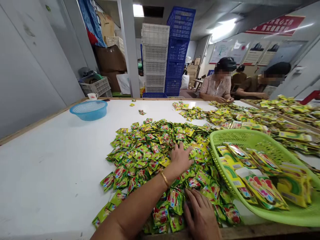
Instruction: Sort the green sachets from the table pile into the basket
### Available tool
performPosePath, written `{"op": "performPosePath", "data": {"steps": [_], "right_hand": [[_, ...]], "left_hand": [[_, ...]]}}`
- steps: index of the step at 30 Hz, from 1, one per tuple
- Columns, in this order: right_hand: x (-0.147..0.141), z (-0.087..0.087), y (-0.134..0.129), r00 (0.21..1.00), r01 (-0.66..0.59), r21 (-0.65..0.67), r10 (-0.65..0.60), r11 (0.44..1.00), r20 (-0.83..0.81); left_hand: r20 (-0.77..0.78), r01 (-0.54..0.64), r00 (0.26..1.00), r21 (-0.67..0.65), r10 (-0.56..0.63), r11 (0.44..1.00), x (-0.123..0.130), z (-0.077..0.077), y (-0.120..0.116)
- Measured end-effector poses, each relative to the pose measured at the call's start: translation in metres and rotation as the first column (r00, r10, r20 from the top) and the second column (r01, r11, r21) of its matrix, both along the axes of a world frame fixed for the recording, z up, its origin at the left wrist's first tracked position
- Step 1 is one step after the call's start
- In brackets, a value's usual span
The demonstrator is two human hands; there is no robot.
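A broad heap of small green and yellow sachets [140, 155] with red fruit pictures lies in front of me. My left hand [180, 159], a gold bracelet at the wrist, reaches over the heap palm down, its fingers spread and touching the sachets. Closer to me, my right hand [202, 213] rests at the table's near edge against the sachets, fingers stretched forward and thumb apart. No sachet shows in either grip. To the right of both hands stands a lime-green plastic basket [250, 135] holding larger yellow and green packs [265, 190] of similar print.
A blue basket [88, 111] and a white cup [92, 96] stand at the far left of the white table [50, 173]. More packets [250, 115] spread along the right. Two co-workers [217, 81] sit across the table. Stacked white crates [155, 60] and blue crates [178, 53] rise behind.
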State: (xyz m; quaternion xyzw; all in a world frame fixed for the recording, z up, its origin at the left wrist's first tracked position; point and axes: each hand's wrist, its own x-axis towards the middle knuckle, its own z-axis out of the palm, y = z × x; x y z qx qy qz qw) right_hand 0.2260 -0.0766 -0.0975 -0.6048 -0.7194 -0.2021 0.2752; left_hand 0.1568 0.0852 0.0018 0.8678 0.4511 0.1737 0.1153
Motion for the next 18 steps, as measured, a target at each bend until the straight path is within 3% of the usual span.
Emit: {"op": "performPosePath", "data": {"steps": [5, 8, 10, 12, 15, 18], "right_hand": [[-0.003, -0.003, -0.002, 0.999, 0.027, -0.029, -0.028, 0.999, -0.035], [-0.007, 0.0, -0.004, 0.996, 0.038, -0.063, -0.044, 0.997, -0.082], [-0.009, 0.002, -0.005, 0.993, 0.04, -0.077, -0.048, 0.996, -0.105], [-0.01, 0.004, -0.005, 0.992, 0.033, -0.073, -0.041, 0.997, -0.117], [-0.011, 0.005, -0.003, 0.99, 0.03, -0.065, -0.039, 0.997, -0.139], [-0.012, 0.005, -0.002, 0.985, 0.04, -0.037, -0.046, 0.999, -0.166]], "left_hand": [[-0.037, 0.054, 0.998, -0.005, -0.055, 0.999, -0.005, -0.004, -0.035], [0.032, 0.103, 0.994, -0.072, -0.101, 0.992, -0.016, 0.001, -0.039], [0.104, 0.081, 0.992, -0.07, -0.074, 0.994, -0.025, 0.007, -0.029], [0.09, -0.02, 0.996, -0.05, 0.024, 0.999, -0.035, 0.012, -0.009], [-0.064, -0.125, 0.991, -0.064, 0.12, 0.99, -0.047, 0.012, 0.031], [-0.182, -0.134, 0.978, -0.163, 0.104, 0.978, -0.054, 0.004, 0.067]]}}
